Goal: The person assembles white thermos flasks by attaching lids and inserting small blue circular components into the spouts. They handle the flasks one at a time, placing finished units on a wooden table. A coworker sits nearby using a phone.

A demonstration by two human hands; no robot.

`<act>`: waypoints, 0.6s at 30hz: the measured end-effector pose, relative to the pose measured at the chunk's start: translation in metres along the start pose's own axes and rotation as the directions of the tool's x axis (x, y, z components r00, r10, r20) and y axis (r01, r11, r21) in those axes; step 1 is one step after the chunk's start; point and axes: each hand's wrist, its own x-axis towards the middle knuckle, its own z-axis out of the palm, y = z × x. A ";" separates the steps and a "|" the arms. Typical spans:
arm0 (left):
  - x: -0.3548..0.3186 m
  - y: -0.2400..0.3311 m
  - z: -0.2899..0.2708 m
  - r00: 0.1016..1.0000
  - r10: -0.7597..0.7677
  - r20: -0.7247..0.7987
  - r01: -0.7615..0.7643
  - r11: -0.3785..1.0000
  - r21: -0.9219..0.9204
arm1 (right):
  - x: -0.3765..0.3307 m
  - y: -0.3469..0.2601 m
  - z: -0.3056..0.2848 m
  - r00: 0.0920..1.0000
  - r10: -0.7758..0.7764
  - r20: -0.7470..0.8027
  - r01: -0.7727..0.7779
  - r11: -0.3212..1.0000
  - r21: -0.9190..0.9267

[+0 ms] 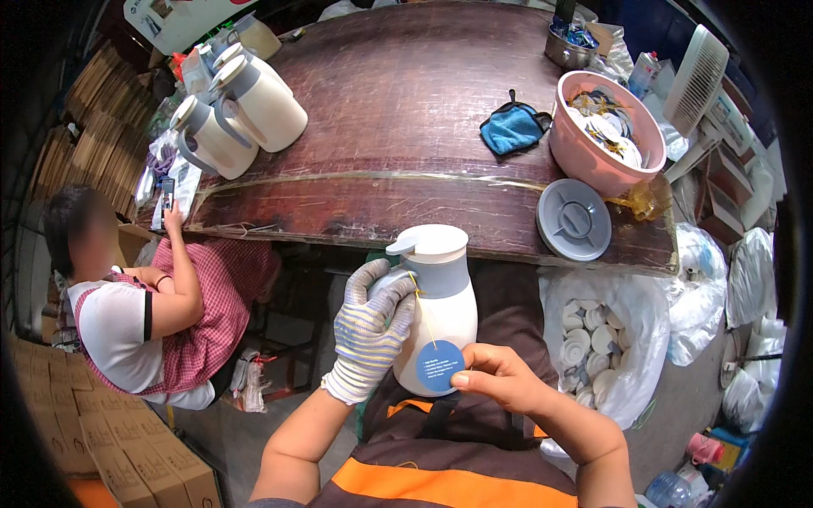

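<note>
1. Two hands work at one white jug, held before the lap; the gloved left hand curls snugly around its grey handle, presumably to steady it.
2. The bare right hand is nearly closed, thumb and fingers pinching a round blue tag, seemingly to keep it flat; yellow cord ties it to the handle.
3. Ahead and right of the hands, a grey lid and pink tub rest on the surface, probably for easy reach.
4. Ahead and left, more jugs stand grouped, perhaps saving room.
</note>
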 end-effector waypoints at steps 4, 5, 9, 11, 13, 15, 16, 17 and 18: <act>0.001 -0.008 -0.003 1.000 0.030 0.002 -0.030 0.999 -0.020 | -0.003 -0.005 -0.007 0.997 0.036 -0.075 -0.039 0.999 -0.031; 0.000 -0.011 -0.004 0.999 0.034 0.001 -0.034 0.999 -0.028 | -0.002 0.002 -0.011 0.994 0.019 -0.107 -0.032 0.992 -0.122; -0.002 -0.013 -0.004 1.000 0.020 0.006 -0.019 0.992 -0.124 | 0.004 0.021 -0.020 0.967 -0.072 -0.245 -0.044 0.898 -0.438; -0.005 -0.017 -0.002 1.000 0.013 0.000 -0.013 0.983 -0.183 | 0.007 0.022 -0.018 0.948 -0.161 -0.274 -0.024 0.824 -0.566; -0.004 -0.017 -0.001 1.000 0.030 0.001 -0.029 0.980 -0.196 | 0.011 0.022 -0.013 0.923 -0.288 -0.256 0.036 0.727 -0.686; -0.003 -0.017 -0.001 0.998 0.058 0.024 -0.052 0.977 -0.205 | 0.016 0.013 -0.005 0.920 -0.302 -0.250 0.032 0.694 -0.719; -0.003 -0.017 -0.001 0.996 0.078 0.046 -0.067 0.976 -0.208 | 0.019 0.008 -0.001 0.918 -0.309 -0.248 0.030 0.677 -0.735; -0.003 -0.018 -0.001 0.993 0.098 0.068 -0.082 0.974 -0.212 | 0.023 0.004 0.002 0.922 -0.312 -0.232 0.027 0.647 -0.762; -0.004 -0.019 -0.001 0.992 0.099 0.079 -0.079 0.973 -0.219 | 0.027 0.000 0.005 0.924 -0.315 -0.216 0.026 0.617 -0.787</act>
